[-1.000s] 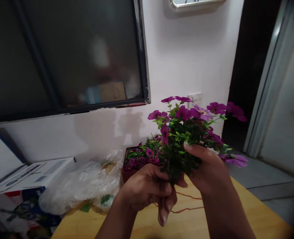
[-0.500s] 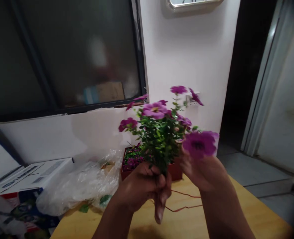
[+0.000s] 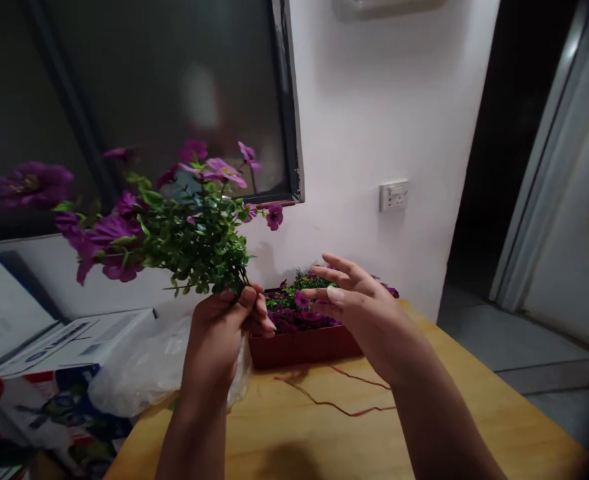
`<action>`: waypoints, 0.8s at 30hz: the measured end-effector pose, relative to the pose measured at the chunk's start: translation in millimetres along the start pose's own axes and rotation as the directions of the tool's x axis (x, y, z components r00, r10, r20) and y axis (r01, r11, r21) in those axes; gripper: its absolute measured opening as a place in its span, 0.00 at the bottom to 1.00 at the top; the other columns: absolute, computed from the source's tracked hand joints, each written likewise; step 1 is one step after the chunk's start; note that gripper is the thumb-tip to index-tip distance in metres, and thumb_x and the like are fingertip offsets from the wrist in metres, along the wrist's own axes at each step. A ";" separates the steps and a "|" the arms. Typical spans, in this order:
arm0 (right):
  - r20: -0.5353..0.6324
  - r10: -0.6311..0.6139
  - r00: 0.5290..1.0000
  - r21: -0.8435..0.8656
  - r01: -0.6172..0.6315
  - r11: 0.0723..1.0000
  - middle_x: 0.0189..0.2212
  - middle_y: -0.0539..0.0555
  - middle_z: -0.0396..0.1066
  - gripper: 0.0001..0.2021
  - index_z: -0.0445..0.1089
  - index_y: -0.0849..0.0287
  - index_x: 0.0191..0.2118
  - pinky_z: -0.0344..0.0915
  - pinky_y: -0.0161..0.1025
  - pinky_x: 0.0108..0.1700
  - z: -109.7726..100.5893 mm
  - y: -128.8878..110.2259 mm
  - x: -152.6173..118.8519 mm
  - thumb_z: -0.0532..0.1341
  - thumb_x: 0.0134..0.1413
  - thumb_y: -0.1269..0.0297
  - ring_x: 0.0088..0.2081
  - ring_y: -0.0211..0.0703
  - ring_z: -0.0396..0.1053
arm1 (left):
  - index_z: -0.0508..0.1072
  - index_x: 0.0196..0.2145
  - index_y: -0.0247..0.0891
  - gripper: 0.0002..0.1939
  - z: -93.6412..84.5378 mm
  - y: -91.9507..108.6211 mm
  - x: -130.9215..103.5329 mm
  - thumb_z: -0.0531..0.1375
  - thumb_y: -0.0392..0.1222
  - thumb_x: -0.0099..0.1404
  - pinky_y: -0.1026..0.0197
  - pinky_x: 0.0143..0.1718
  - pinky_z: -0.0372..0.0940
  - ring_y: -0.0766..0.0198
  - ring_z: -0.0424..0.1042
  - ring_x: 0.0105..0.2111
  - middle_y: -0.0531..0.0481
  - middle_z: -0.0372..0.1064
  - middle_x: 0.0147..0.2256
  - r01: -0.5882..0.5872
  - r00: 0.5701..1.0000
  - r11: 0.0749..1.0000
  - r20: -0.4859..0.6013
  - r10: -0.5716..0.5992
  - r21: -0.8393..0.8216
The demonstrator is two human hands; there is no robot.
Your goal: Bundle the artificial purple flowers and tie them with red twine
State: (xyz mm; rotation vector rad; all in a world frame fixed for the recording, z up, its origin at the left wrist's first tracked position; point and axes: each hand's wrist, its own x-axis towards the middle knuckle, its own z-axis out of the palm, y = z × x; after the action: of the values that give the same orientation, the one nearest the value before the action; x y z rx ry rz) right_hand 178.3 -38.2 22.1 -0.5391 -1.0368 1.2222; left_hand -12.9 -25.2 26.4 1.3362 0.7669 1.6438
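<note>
My left hand [image 3: 224, 327] is closed around the stems of a bunch of artificial flowers [image 3: 194, 233], purple blooms among green leaves. The bunch is raised and leans to the left, in front of the dark window. Over to the right, my right hand [image 3: 359, 300] is open, its fingers spread and nothing in them. Behind that hand stands a dark red planter box [image 3: 304, 348] filled with purple flowers and greenery, partly covered by my fingers. Thin red strings [image 3: 334, 405] lie on the wooden table [image 3: 284, 433] between my forearms.
Clear plastic wrapping [image 3: 139, 367] lies at the table's left side, partly behind my left forearm. White printed boxes [image 3: 84, 340] stand farther left. Along the back run a wall with a power socket [image 3: 393, 196] and a window [image 3: 164, 87]. A dark doorway [image 3: 514, 133] is at the right.
The flower bunch has swung left and tilted in my left hand. My right hand has come away from the blooms and opened. More of the planter box shows.
</note>
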 end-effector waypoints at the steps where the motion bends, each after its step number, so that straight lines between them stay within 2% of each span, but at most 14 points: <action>1: 0.001 -0.003 1.000 -0.005 0.003 1.000 0.55 0.58 0.69 0.29 0.69 0.51 0.53 0.69 0.43 0.44 1.4 1.2 -0.4 0.73 0.43 0.59 0.45 0.49 0.74 | 0.75 0.32 0.33 0.12 -1.1 -0.9 1.5 0.68 0.45 0.58 0.65 0.20 0.68 0.68 0.69 0.19 0.52 0.70 0.24 0.000 1.000 1.000 -0.020 0.000 -0.003; 5: 0.012 0.008 1.000 -0.001 -0.008 1.000 0.52 0.57 0.70 0.26 0.69 0.51 0.52 0.69 0.43 0.45 5.8 4.2 -2.5 0.72 0.44 0.59 0.43 0.47 0.75 | 0.75 0.32 0.33 0.12 -0.4 0.5 1.1 0.69 0.45 0.56 0.67 0.20 0.67 0.70 0.68 0.19 0.53 0.69 0.23 -0.003 0.999 0.999 -0.041 0.002 -0.036; 10: 0.029 -0.008 1.000 0.020 0.008 1.000 0.51 0.56 0.70 0.24 0.69 0.52 0.51 0.68 0.44 0.47 7.7 2.9 -5.0 0.70 0.47 0.57 0.41 0.45 0.76 | 0.73 0.32 0.35 0.11 5.7 10.3 -10.3 0.67 0.45 0.59 0.68 0.15 0.62 0.70 0.65 0.15 0.56 0.65 0.21 0.028 0.991 0.989 0.132 -0.008 -0.148; 12: 0.031 -0.013 0.999 0.027 0.012 1.000 0.51 0.56 0.71 0.24 0.69 0.53 0.51 0.68 0.45 0.48 7.8 2.4 -5.0 0.70 0.47 0.57 0.41 0.46 0.75 | 0.72 0.32 0.36 0.11 7.8 10.6 -12.0 0.67 0.46 0.59 0.67 0.15 0.61 0.70 0.64 0.15 0.56 0.64 0.21 0.047 0.987 0.988 0.160 -0.024 -0.145; 14: 0.027 -0.013 1.000 0.009 0.013 1.000 0.50 0.56 0.71 0.23 0.70 0.53 0.50 0.68 0.44 0.47 8.1 2.9 -4.7 0.70 0.47 0.57 0.41 0.46 0.75 | 0.72 0.32 0.36 0.11 8.4 7.0 -10.3 0.65 0.46 0.60 0.65 0.16 0.63 0.69 0.65 0.15 0.56 0.65 0.21 0.035 0.991 0.998 0.127 -0.028 -0.053; 16: 0.031 -0.012 0.999 -0.025 0.013 1.000 0.50 0.56 0.72 0.24 0.70 0.53 0.50 0.69 0.43 0.46 8.9 4.4 -5.0 0.71 0.45 0.58 0.43 0.46 0.75 | 0.72 0.32 0.37 0.09 7.3 1.1 -6.4 0.62 0.45 0.63 0.63 0.20 0.65 0.66 0.67 0.17 0.55 0.66 0.21 -0.029 0.999 0.982 0.033 0.023 0.184; 18: 0.034 -0.031 0.999 -0.041 0.033 0.999 0.52 0.56 0.71 0.28 0.69 0.51 0.53 0.71 0.43 0.44 10.7 6.7 -6.5 0.73 0.42 0.61 0.44 0.48 0.74 | 0.72 0.29 0.37 0.08 5.9 -4.5 -2.6 0.59 0.41 0.64 0.61 0.26 0.66 0.63 0.70 0.21 0.53 0.68 0.21 -0.122 0.987 0.855 -0.025 0.156 0.504; 20: 0.049 -0.069 0.996 -0.069 0.072 0.995 0.53 0.56 0.71 0.33 0.69 0.49 0.54 0.73 0.46 0.46 12.8 8.7 -8.9 0.75 0.38 0.65 0.46 0.49 0.74 | 0.72 0.26 0.38 0.08 6.8 -7.9 -1.2 0.57 0.36 0.64 0.60 0.31 0.66 0.59 0.72 0.26 0.49 0.70 0.23 -0.194 0.965 0.620 0.034 0.260 0.760; 22: 0.120 -0.094 0.988 -0.139 0.110 0.984 0.50 0.54 0.73 0.30 0.71 0.50 0.50 0.71 0.51 0.51 14.6 9.9 -11.1 0.75 0.37 0.66 0.46 0.50 0.73 | 0.72 0.28 0.38 0.09 11.5 -9.6 -2.8 0.54 0.32 0.63 0.58 0.33 0.64 0.56 0.73 0.30 0.46 0.72 0.27 -0.234 0.959 0.405 0.142 0.245 0.884; 24: 0.204 -0.112 0.973 -0.217 0.156 0.964 0.46 0.53 0.76 0.22 0.75 0.51 0.45 0.69 0.54 0.55 15.1 10.0 -12.1 0.74 0.40 0.64 0.46 0.51 0.74 | 0.73 0.33 0.38 0.10 19.0 -11.7 -6.6 0.52 0.30 0.63 0.58 0.35 0.64 0.56 0.73 0.33 0.44 0.74 0.32 -0.272 0.958 0.301 0.229 0.173 0.914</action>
State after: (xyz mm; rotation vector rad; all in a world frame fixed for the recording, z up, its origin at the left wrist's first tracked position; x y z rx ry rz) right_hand 160.3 -49.2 16.8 -0.5289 -1.3683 1.0527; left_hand 8.6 -27.0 17.9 2.4154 1.7198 1.2568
